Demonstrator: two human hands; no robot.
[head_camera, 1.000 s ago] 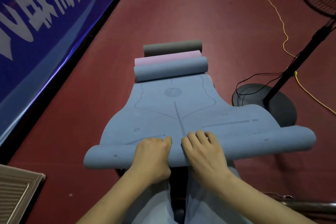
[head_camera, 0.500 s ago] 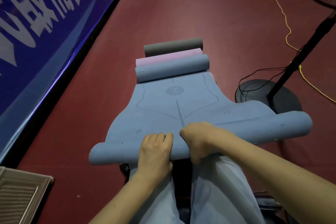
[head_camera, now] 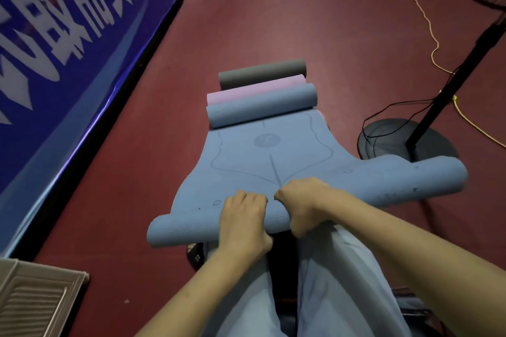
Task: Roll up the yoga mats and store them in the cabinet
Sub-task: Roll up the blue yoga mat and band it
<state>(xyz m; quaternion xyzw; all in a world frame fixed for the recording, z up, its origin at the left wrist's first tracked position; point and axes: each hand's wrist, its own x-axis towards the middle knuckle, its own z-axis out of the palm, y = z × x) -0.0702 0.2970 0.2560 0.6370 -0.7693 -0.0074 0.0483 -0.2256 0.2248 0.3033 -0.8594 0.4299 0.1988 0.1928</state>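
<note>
Dark red flooring (head_camera: 273, 22) is seen under everything. Nearest, pale blue trouser legs (head_camera: 342, 282) are seen beneath both forearms. Just ahead, the rolled end of the blue yoga mat (head_camera: 369, 180) is gripped by both hands side by side: the left hand (head_camera: 243, 221) is curled over the roll from above, and the right hand (head_camera: 304, 202) is wrapped around it, thumb underneath. Beyond the hands, the unrolled part of that mat is spread on the floor. Farther on, three rolled mats are laid touching: a blue roll (head_camera: 261, 105), a pink roll (head_camera: 254, 89), and a grey roll (head_camera: 261, 71). Right of the hands, a fan base (head_camera: 388, 139) is seen; to the left, a blue banner (head_camera: 68, 35).
</note>
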